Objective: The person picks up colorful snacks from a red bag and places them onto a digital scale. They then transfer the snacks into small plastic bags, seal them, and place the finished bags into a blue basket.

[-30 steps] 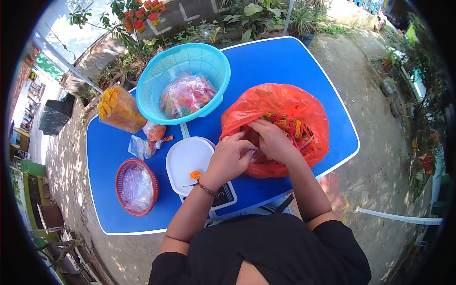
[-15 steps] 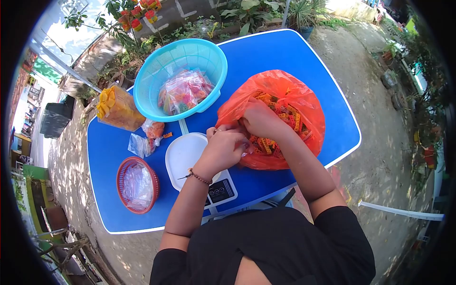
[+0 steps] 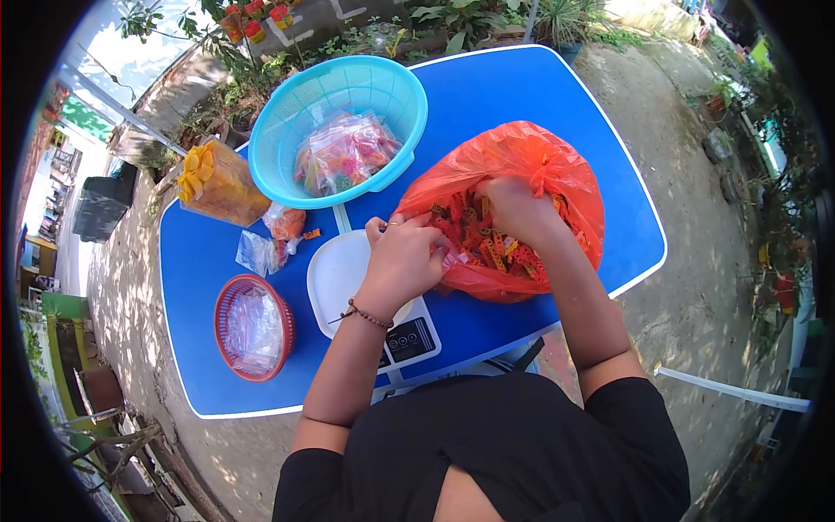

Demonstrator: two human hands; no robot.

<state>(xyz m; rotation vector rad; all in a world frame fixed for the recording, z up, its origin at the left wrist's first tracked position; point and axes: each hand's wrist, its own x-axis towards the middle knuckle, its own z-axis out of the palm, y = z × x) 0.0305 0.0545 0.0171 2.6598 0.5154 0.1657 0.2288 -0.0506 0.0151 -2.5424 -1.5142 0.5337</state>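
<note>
A red plastic bag (image 3: 557, 165) lies open on the blue table (image 3: 496, 83), full of small red, orange and yellow pieces (image 3: 487, 239). My right hand (image 3: 513, 209) reaches into the bag among the pieces; its fingertips are hidden. At the bag's left edge, my left hand (image 3: 404, 258) is closed around a small clear plastic bag (image 3: 454, 258), its fingers bent. Below and left of that hand is a white scale (image 3: 335, 274), partly covered by my left forearm.
A turquoise basket (image 3: 270, 174) holds filled clear packets. A red basket (image 3: 285, 352) holds empty clear bags. A container with yellow pieces (image 3: 222, 187) stands at the left edge, beside small plastic packets (image 3: 257, 252).
My right hand has moved right and deeper over the pieces, away from my left hand. The small clear bag stays at my left hand. The whole view has shifted slightly.
</note>
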